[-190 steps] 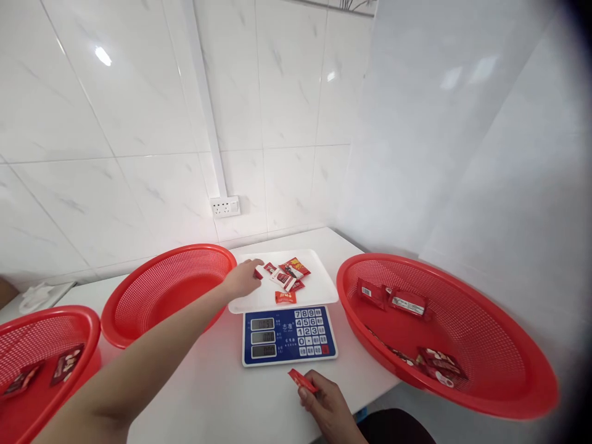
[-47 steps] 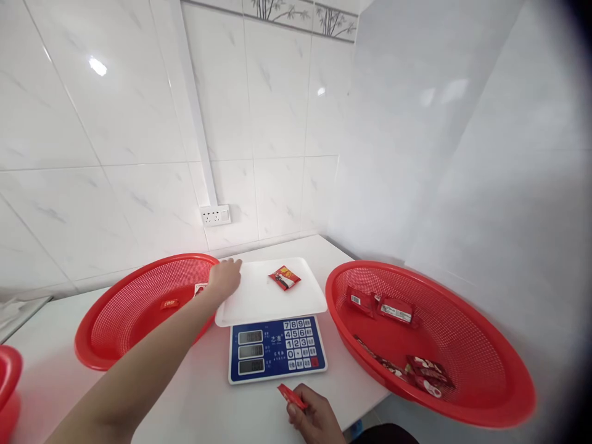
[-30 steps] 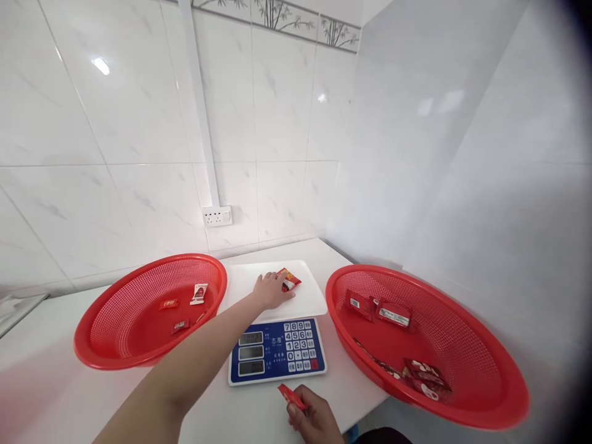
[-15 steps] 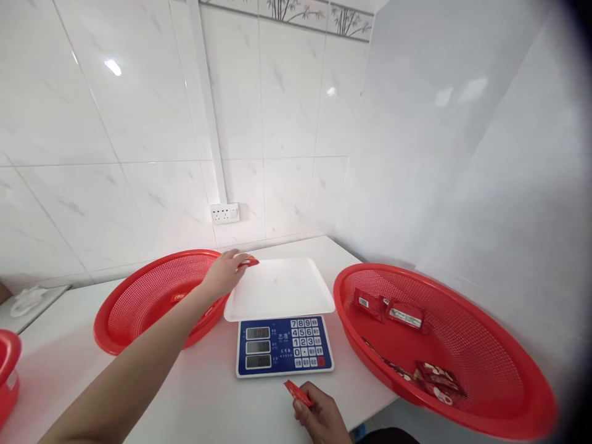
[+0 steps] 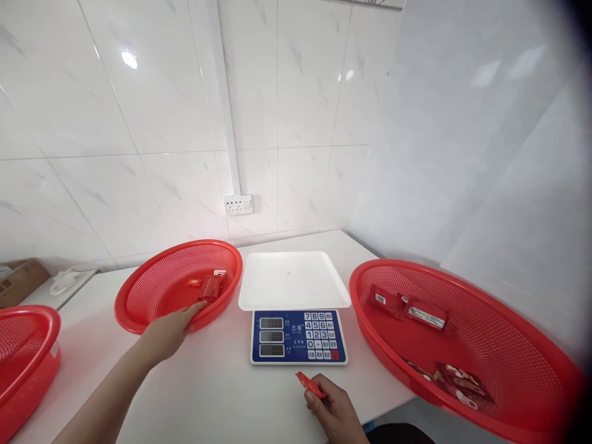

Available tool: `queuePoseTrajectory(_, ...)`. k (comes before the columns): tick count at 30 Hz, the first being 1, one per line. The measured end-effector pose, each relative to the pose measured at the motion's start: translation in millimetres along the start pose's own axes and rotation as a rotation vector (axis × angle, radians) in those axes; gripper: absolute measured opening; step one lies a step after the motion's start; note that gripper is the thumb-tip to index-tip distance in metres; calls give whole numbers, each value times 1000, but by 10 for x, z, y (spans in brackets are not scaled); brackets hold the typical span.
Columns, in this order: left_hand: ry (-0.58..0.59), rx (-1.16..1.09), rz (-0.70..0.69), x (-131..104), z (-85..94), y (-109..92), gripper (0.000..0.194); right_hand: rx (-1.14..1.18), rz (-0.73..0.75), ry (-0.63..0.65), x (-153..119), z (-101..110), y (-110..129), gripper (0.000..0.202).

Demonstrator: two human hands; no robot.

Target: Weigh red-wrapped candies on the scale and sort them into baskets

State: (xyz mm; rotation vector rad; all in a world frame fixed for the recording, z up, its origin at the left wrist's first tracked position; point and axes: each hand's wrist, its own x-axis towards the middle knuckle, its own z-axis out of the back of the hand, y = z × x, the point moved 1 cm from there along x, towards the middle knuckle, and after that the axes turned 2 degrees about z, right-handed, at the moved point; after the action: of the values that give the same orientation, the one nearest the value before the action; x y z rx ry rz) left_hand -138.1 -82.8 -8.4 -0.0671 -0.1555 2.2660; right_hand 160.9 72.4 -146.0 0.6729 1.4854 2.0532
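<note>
My left hand [image 5: 171, 332] is over the near rim of the middle red basket [image 5: 139, 290], fingers stretched out and nothing seen in them. Several small red packets [image 5: 211, 287] lie inside that basket. My right hand [image 5: 335, 407] pinches a small red packet [image 5: 309, 385] just in front of the scale's keypad. The scale [image 5: 298, 337] has a bare white tray [image 5: 293, 280] and a blue panel with three displays. In the right red basket [image 5: 416, 266] several red packets [image 5: 425, 314] rest.
Another red basket [image 5: 34, 370] is at the left edge. Behind it are a cardboard box [image 5: 23, 280] and a crumpled white item [image 5: 65, 280]. A wall socket [image 5: 238, 205] sits above the white table [image 5: 208, 394], against a tiled wall.
My left hand has moved from the tray's left edge to the middle basket and no longer shows the red packet. The view has shifted, and my right hand still holds its packet.
</note>
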Motion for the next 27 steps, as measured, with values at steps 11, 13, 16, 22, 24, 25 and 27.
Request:
queuePoseTrajectory(11,37,-547,-655,-564,-572,-1178,23,132,-94,-4,168,99,272,47)
queuePoseTrajectory(13,162,-538,-867,-654,-853,-1418,21,129,-50,-84,304,217,469,47)
queuePoseTrajectory(16,252,-481,-1165,-697,-1201,-1665,24,79,37,-169,567,397,778,42)
queuePoseTrajectory(22,455,-594,-1126,-597,-1416,-1994,20,-189,82,-206,1002,566,1040,48)
queuePoseTrajectory(24,542,-701,-995,-560,-1416,-2025,22,-312,146,-165,1046,682,1075,60)
queuePoseTrajectory(25,575,-753,-918,-540,-1417,-2020,23,-372,184,-143,1053,779,1093,64)
queuePoseTrajectory(27,622,-839,-788,-494,-1427,-1986,20,-521,203,-133,1056,1062,1109,64)
